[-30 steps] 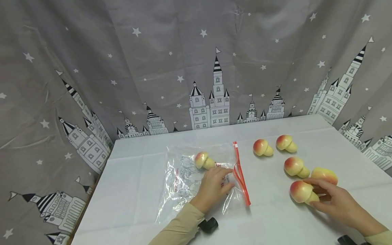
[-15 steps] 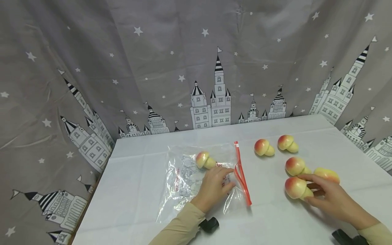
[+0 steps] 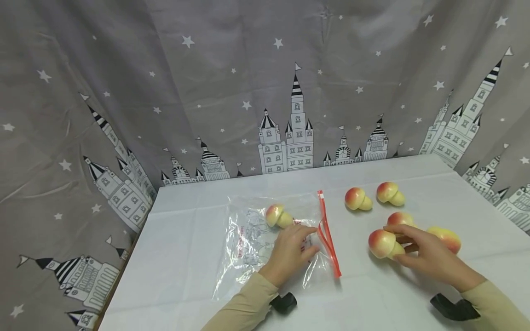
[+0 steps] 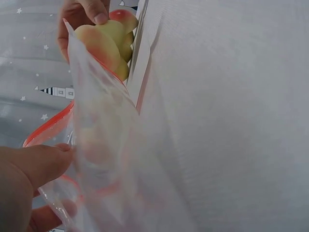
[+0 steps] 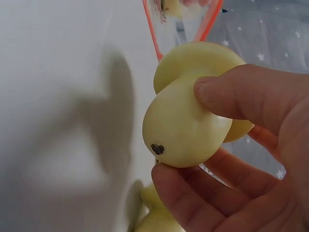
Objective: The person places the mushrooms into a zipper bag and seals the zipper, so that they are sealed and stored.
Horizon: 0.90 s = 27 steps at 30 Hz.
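A yellow toy mushroom with a red-blushed cap [image 3: 382,243] is in my right hand [image 3: 430,253], whose thumb and fingers pinch the stem [image 5: 183,130]. It is held a little above the table, right of a clear zip bag [image 3: 244,271] with a red zip edge. My left hand [image 3: 287,253] lies over the bag, its thumb and fingers holding the plastic at the mouth; the left wrist view shows the red edges [image 4: 50,125] parted. Another toy mushroom [image 3: 278,216] shows within the bag's outline, beyond the left hand.
Two toy mushrooms [image 3: 358,199] [image 3: 390,193] lie at the back right. One more mushroom [image 3: 400,219] is partly hidden behind my right hand. A yellow-red oval piece [image 3: 446,239] lies to its right. A grey castle-print curtain [image 3: 232,92] borders the white table [image 3: 178,257].
My right hand has carried its toy mushroom leftward and slightly away from me, closer to the bag. The left hand and the bag keep their place.
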### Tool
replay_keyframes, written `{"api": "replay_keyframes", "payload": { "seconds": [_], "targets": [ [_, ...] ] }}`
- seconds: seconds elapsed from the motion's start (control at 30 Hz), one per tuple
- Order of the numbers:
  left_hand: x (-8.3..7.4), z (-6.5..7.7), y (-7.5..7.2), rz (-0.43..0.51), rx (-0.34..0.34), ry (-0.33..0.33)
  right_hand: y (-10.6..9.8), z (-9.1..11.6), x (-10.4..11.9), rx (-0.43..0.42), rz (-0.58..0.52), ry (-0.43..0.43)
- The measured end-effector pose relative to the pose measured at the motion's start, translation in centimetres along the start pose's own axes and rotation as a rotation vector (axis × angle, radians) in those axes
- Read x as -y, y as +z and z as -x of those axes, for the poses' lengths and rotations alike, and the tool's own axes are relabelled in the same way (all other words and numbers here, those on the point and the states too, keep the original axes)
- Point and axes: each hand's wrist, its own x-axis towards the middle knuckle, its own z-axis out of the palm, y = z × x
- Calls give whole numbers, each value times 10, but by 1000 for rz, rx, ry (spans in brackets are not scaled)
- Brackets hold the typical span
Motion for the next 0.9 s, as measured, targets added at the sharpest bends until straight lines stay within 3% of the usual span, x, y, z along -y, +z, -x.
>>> {"api": "replay_keyframes", "payload": {
  "seconds": [0.3,0.9],
  "targets": [
    [-1,0,-1,28,-3,2,9,-17,4,68,-4,34],
    [-2,-1,-2,26,0,-4,29,-49,18,144,-69,20]
  ]
}}
